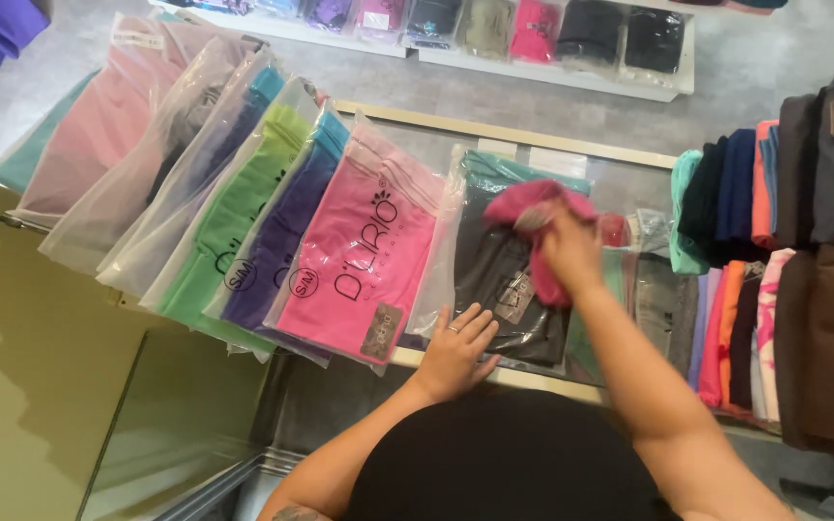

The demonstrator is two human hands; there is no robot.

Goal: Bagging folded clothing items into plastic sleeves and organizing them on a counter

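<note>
Two hands [456,349] [571,253], one pink cloth [533,207], one dark bag [499,280]

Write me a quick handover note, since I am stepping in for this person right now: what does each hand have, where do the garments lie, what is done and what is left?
Left hand: flat, fingers spread, pressing on the dark bagged garment at the shelf's front edge.
Right hand: raised above that bag, gripping a loose magenta cloth; motion blur hides the finger detail.
Done: a row of bagged garments, pink through green, purple and hot pink, leans overlapped to the left.
Left: the magenta cloth is unbagged and not set down.
Folded stacks stand on the right.
</note>
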